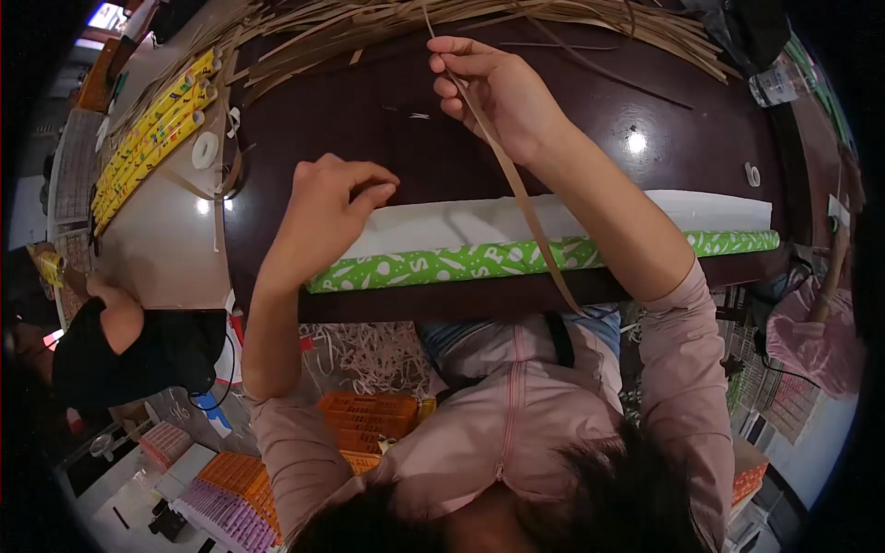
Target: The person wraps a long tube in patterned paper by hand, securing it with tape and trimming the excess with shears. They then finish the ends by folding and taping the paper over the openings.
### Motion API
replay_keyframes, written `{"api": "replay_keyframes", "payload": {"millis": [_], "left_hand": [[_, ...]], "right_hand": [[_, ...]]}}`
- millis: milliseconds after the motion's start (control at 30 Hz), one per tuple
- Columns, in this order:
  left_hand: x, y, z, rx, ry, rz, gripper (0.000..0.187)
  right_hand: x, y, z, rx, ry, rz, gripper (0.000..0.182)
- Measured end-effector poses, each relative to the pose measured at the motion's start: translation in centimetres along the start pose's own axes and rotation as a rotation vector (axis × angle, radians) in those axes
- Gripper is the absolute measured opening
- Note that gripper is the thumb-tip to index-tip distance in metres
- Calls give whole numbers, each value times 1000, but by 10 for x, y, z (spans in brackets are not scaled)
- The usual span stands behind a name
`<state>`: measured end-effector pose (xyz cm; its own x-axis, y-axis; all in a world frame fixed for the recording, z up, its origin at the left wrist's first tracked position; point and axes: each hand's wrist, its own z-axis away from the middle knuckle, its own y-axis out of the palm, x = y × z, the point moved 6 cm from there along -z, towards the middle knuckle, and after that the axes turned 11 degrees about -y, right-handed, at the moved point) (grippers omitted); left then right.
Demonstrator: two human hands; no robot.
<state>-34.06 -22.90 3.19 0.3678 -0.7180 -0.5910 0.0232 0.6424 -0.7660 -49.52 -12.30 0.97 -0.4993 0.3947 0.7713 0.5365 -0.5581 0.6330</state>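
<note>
"What's in the grip?"

"From my end, I see the right hand [502,101] pinching a narrow brown strip [513,177] between thumb and fingertips, over the dark table [341,115]. The left hand [324,207] has thumb and forefinger curled close; I can't tell whether the tips meet."

"Where does the strip run?"

"Down across the white sheet [433,221] and the green patterned wrap [442,265], to the table's near edge. I see the wrap lying along that edge, sheet on its far side, left hand by their left end."

"Further out?"

"I've got a brown bundle [387,39] along the far edge, a small white ring [753,175] near the right edge, and yellow tubes [153,152] on a paler surface [171,267] past the left edge."
</note>
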Motion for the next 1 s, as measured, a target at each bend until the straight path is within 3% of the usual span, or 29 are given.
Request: {"api": "replay_keyframes", "payload": {"millis": [67, 100, 200, 433, 533, 633, 700, 800, 933, 1000], "left_hand": [[-27, 2, 6, -226, 114, -162, 21], [-36, 11, 6, -223, 115, -161, 21], [-67, 38, 8, -187, 382, -51, 27], [-72, 60, -9, -26, 307, -149, 19], [-74, 57, -11, -25, 288, -81, 14], [-64, 61, -24, 141, 145, 130, 14], [-78, 53, -8, -14, 214, -290, 23], [-91, 41, 49, -397, 485, -243, 48], [-60, 72, 76, -225, 449, -238, 52], [-56, 80, 78, -256, 487, -289, 51]], "right_hand": [[0, -1, -1, 1, -4, -11, 19], [0, -1, -1, 7, -10, -36, 19], [2, 0, -1, 4, -24, -70, 19], [11, 3, 2, -19, -63, -81, 19], [8, -1, -1, -2, -60, -109, 19], [9, 2, 1, 22, -77, -103, 20], [12, 4, 6, -19, -53, -46, 18], [9, -6, -2, 14, -63, -114, 17], [24, -12, 1, -44, -112, -53, 17], [54, -8, -2, -53, -126, 294, 18]]}}
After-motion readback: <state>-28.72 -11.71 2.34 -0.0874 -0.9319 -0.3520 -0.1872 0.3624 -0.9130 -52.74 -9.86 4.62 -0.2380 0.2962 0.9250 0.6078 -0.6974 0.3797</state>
